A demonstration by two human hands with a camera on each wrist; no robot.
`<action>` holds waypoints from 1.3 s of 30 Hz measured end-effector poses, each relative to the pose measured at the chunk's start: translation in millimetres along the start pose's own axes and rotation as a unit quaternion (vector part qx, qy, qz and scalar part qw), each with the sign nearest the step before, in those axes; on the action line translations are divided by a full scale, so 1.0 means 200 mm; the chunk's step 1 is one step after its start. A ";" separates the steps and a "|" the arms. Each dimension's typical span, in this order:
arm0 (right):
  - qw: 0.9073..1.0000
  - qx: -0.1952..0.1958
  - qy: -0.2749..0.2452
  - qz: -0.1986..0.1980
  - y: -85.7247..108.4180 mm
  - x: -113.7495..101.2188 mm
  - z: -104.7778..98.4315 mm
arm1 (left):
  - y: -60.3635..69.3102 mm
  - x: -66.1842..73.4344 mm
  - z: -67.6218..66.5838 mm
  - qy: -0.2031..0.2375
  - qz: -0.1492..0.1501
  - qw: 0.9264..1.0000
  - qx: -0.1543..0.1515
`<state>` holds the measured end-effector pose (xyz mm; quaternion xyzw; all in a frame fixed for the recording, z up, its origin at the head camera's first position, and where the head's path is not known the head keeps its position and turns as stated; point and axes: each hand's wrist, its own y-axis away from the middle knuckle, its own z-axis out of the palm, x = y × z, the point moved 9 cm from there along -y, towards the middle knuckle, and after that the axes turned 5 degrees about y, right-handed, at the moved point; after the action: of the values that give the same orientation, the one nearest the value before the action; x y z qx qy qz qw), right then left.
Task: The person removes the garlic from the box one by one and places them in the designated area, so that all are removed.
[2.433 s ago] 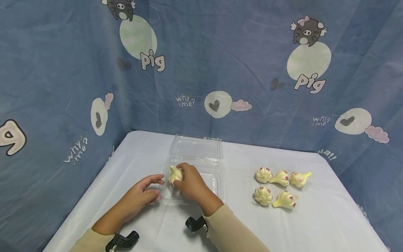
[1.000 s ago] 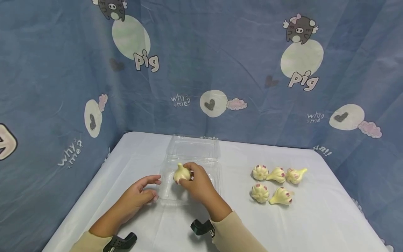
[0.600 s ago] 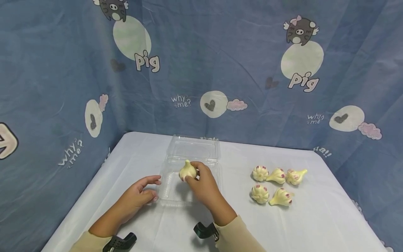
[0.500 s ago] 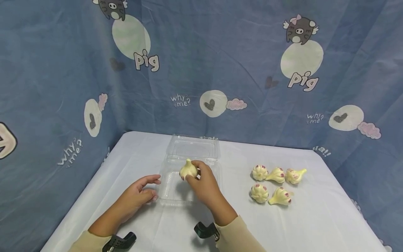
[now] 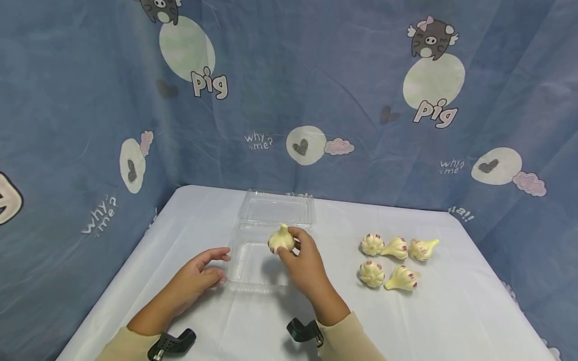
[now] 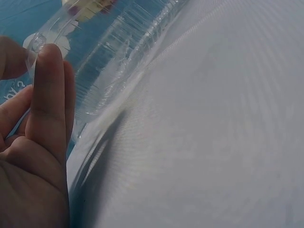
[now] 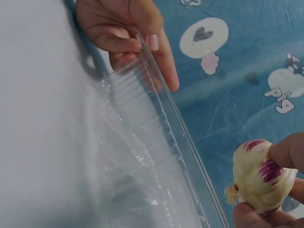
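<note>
My right hand (image 5: 306, 263) holds a garlic bulb (image 5: 280, 239) between thumb and fingers, stem up, above the front tray of a hinged clear plastic container (image 5: 244, 265). In the right wrist view the bulb (image 7: 261, 180) shows purple streaks and a tuft of roots, and it is apart from the container rim. My left hand (image 5: 194, 278) is at the container's left side. The right wrist view shows its thumb and fingers pinching the rim. The container's lid (image 5: 275, 208) lies folded back behind the tray.
Several more garlic bulbs lie in two rows on the right of the white-covered table (image 5: 451, 311), one of them a round-looking bulb (image 5: 372, 274) in the front row. A blue printed cloth (image 5: 361, 90) hangs behind and along the sides.
My right hand has lifted the garlic bulb from the tray's left side and carried it right and up. My left hand stays at the container's left edge.
</note>
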<state>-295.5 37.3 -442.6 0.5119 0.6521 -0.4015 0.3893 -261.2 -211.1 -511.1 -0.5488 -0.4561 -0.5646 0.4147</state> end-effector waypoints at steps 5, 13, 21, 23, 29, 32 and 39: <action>1.000 0.010 0.000 0.002 0.01 0.00 -0.04 | 0.00 0.01 0.00 0.003 -0.003 1.000 0.001; 0.999 0.049 -0.008 0.021 0.03 0.04 -0.12 | 0.00 0.02 0.00 0.001 -0.001 1.000 0.002; 0.995 0.098 -0.024 0.016 0.05 0.08 -0.23 | 0.00 0.01 0.00 0.000 -0.001 1.000 0.001; 0.994 0.106 -0.030 0.015 0.06 0.09 -0.26 | 0.00 0.01 0.00 0.000 -0.001 1.000 0.001; 0.992 0.126 -0.029 0.011 0.09 0.10 -0.34 | 0.00 0.01 0.00 -0.002 -0.001 1.000 0.005; 0.991 0.129 -0.029 0.014 0.11 0.12 -0.37 | 0.00 0.01 0.00 -0.003 0.000 1.000 0.004; 0.989 0.144 -0.020 0.026 0.16 0.15 -0.43 | -0.01 0.00 0.00 0.001 0.002 1.000 0.003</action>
<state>-278.6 132.3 -442.2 0.5714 0.5659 -0.4914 0.3344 -262.6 -210.7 -511.7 -0.5475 -0.4566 -0.5629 0.4182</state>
